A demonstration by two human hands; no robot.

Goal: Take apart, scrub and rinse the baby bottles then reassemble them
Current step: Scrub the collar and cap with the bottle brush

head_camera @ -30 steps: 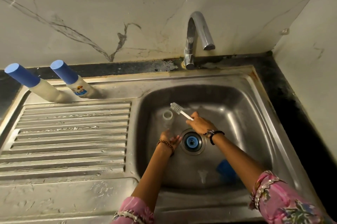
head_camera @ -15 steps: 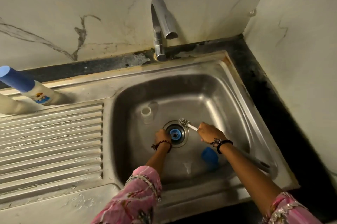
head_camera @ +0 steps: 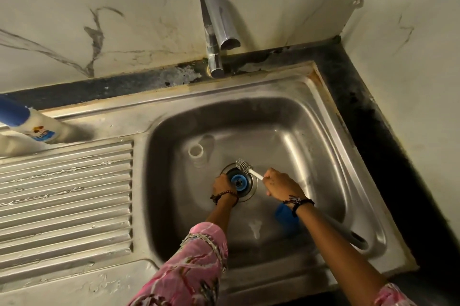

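The left hand (head_camera: 222, 186) is down at the drain (head_camera: 251, 189) in the sink (head_camera: 323, 156), fingers curled round the edge of a blue ring (head_camera: 239, 182), which looks like a bottle collar, sitting right on the drain. The right hand (head_camera: 280, 185) is just right of the drain, closed round the white handle of a small brush (head_camera: 245, 165); the bristle head is poised at the ring's far edge, touching or almost touching it.

Just behind and left of the drain stands a clear bottle body (head_camera: 196, 153), mouth up and open. In front and right of the drain a blue cap (head_camera: 286, 217) lies half hidden under the right forearm, and straight in front lies a clear teat (head_camera: 256, 228). Well left of the drain, on the steel draining board (head_camera: 67, 193), a capped bottle (head_camera: 32, 126) stands whole, with a second one barely in view beside it. The tap (head_camera: 216, 31) behind the drain is not running.

Judging from this, scrubbing of the ring is in hand. The risk is the wet ring slipping from a light fingertip hold under the brush's push and skidding off. The right forearm could also knock the cap, and the clear teat is easy to overlook against the steel.
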